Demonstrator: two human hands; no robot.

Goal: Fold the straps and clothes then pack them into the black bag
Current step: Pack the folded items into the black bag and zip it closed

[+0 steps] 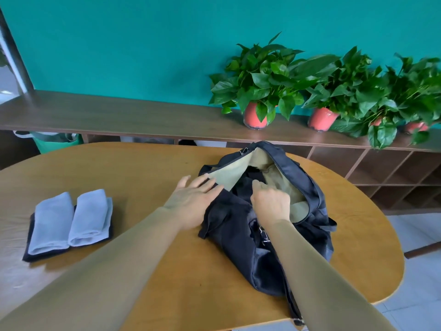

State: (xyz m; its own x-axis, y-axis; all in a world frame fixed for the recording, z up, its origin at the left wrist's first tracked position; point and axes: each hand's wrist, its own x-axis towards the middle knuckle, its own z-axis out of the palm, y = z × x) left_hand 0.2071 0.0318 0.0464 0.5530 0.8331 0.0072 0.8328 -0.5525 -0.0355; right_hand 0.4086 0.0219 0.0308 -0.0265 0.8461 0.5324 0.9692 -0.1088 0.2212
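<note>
black bag [241,237] w/ beige lining [229,176]; two light-blue folded cloths [71,219] on dark navy cloth [31,255]; tan tabletop [143,168]; teal wall [143,44]; red-orange pots [253,117].

Bright, even daylight; the oval wooden table [148,168] shows a pale sheen on its left side. Soft shadow beside the folded pale-blue towels [71,218]. Wide-angle curving at edges; leafy potted plants [262,75] slightly blurred

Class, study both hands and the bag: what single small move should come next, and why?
Probably draw the right hand out of the black bag and reach for the folded grey clothes. The left hand presses the flap back, the bag gapes open, and the clothes lie unpacked on the table.
</note>
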